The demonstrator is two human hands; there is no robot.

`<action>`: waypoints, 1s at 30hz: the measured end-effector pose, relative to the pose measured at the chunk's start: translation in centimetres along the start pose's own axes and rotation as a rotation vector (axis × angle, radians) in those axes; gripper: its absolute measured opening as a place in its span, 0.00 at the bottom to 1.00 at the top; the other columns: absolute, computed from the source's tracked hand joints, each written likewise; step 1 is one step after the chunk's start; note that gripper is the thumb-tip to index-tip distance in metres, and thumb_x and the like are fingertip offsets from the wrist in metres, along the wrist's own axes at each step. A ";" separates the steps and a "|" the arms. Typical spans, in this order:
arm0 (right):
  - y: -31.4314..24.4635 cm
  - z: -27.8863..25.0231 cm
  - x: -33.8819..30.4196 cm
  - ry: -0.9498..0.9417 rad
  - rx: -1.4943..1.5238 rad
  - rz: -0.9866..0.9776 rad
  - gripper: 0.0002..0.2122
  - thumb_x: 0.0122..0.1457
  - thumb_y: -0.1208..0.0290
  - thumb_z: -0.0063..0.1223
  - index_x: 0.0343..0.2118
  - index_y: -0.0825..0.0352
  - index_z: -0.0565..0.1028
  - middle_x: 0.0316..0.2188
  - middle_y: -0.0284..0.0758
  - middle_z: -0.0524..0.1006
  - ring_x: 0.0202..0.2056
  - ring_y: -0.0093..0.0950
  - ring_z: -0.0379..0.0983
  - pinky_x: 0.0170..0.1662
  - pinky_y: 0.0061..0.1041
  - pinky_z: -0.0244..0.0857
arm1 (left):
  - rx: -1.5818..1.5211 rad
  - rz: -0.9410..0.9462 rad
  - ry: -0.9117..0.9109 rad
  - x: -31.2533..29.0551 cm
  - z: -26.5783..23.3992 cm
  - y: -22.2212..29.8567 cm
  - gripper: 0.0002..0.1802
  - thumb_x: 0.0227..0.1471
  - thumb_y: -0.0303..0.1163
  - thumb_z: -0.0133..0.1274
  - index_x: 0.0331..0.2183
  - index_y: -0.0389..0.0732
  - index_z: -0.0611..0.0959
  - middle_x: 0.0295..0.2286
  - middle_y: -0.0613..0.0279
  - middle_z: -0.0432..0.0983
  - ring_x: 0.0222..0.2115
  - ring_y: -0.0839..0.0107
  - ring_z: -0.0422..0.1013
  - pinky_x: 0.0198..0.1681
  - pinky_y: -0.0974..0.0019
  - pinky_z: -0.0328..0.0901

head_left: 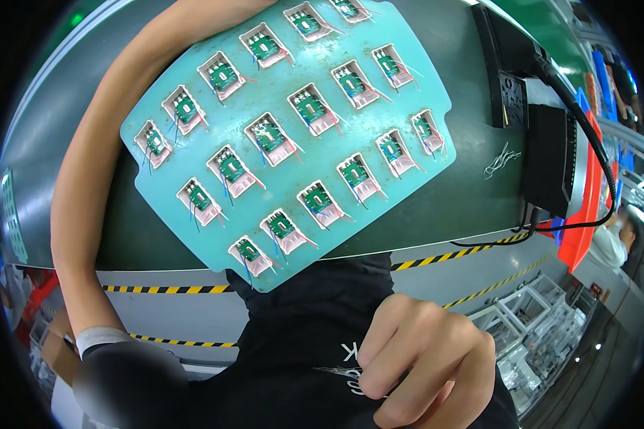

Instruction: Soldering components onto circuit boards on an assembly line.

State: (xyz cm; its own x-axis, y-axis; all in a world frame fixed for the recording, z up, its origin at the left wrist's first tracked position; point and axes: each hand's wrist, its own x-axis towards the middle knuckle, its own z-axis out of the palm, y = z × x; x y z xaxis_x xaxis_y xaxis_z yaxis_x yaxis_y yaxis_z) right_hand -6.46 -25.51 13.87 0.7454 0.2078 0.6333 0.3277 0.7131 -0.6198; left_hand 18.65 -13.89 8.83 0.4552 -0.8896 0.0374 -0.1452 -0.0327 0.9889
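A turquoise panel point(279, 79) lies tilted across the work table and sticks out over its near edge towards my body. Rows of pale open housings point(273, 138) sit in it, each with a small green circuit board point(230, 166) and thin red, blue and white wires. My left arm point(86, 193) curves round the panel's left side to its far edge, where the fingers of my left hand are out of sight. Near my chest, my right hand point(429, 361) is closed, with fine pale wire strands point(336, 370) sticking out from its fingertips.
Loose white strands point(503, 161) lie on the dark green table point(436, 207) beside a black box point(549, 161) with a thick cable. A red bin point(579, 222) stands at the right edge. Clear containers point(526, 304) are on the floor side, past yellow-black tape. Another person point(612, 239) is at far right.
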 end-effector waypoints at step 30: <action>1.4 1.0 1.1 0.044 -0.014 0.029 0.07 0.65 0.74 0.53 0.31 0.72 0.78 0.16 0.31 0.72 0.11 0.18 0.58 0.13 0.19 0.43 | -0.010 0.116 -0.064 1.0 0.0 -1.3 0.17 0.67 0.40 0.48 0.42 0.36 0.84 0.36 0.66 0.79 0.38 0.80 0.72 0.46 0.71 0.66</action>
State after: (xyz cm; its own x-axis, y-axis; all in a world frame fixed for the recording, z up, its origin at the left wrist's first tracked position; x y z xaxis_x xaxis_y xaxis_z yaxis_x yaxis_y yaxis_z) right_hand -5.78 -23.58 14.20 0.7793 0.1985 0.5944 0.3138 0.6975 -0.6442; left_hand 19.29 -14.71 7.59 0.3793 -0.9142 0.1429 -0.1845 0.0767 0.9798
